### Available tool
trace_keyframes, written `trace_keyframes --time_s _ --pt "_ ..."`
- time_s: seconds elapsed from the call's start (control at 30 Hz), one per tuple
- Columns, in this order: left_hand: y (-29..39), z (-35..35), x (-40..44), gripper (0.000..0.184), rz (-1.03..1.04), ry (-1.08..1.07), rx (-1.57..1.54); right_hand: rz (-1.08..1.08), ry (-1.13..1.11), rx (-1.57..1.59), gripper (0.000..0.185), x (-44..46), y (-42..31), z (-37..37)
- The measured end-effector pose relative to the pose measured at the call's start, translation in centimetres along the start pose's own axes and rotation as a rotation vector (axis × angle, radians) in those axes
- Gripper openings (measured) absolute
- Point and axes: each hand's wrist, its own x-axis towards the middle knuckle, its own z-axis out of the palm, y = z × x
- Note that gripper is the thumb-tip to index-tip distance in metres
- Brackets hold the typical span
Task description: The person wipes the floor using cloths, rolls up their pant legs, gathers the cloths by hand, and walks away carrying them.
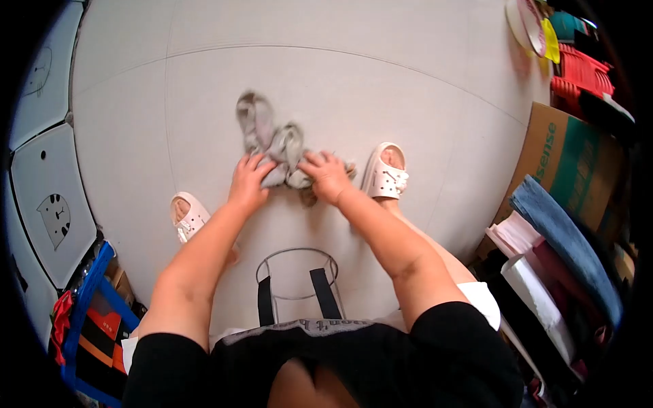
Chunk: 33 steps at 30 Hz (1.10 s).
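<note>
A crumpled, twisted grey-beige cloth [288,143] lies on the pale floor between my feet, slightly blurred, with one looped end stretching away from me. My left hand [250,182] grips its near left side with bent fingers. On the right side, my right hand [328,177] has its fingers curled over the bunched fabric. Both hands hide parts of the cloth. Small brownish bits of it show beside and below my right hand.
Cream slippers [388,171] are on my feet. A round wire frame [297,250] stands close to my body, near two black straps. To the right are a cardboard box [537,160] and folded clothes [564,238]; on the left, white panels [54,204] and a blue-edged bag [88,292].
</note>
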Motion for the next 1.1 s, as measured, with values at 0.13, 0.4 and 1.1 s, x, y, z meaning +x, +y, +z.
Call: trace_keyframes --time_s 0.13,0.4,1.1 --pt "-0.6 -0.9 -2.0 0.052 -0.121 0.242 -0.166 0.029 0.102 0.243 0.042 -1.1 0.2 -2.3" --pt "-5.5 -3.7 0.7 0.074 -0.425 0.265 -0.05 0.219 0.69 0.953 0.029 -2.2 14.7 -12.7" --pt "-2.2 -3.2 4.8 0.071 -0.214 0.269 0.082 -0.195 0.088 -0.269 0.058 10.0 1.0 -8.5"
